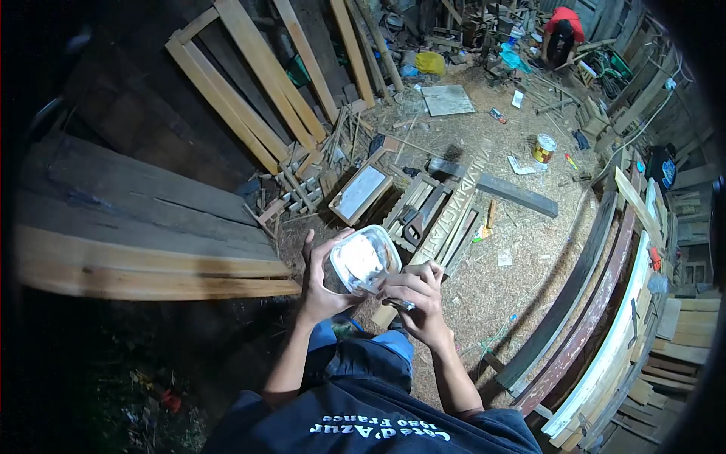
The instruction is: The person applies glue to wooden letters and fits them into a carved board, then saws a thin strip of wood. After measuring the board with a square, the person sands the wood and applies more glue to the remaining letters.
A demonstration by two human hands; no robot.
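Observation:
My left hand (321,281) grips a square white plastic tub (335,265) by its side, thumb and fingers spread around the wall. Inside lies a bright white substance (358,259), with brownish smears toward the right wall. At the near right rim, my right hand (418,296) is closed around a small tool (407,305), and a greyish flat end shows by the tub's edge. Most of that tool is hidden by the fingers. Just beyond the tub, a handsaw (426,215) rests on a slatted wooden stand (412,198) beside a carved wooden board (457,203).
Long planks (151,261) lie at left, and wooden frames (249,68) lean behind them. Several curved beams (575,303) run along the right. A paint bucket (544,148) stands on the shaving-covered floor (484,295). A person in red (564,34) crouches far back.

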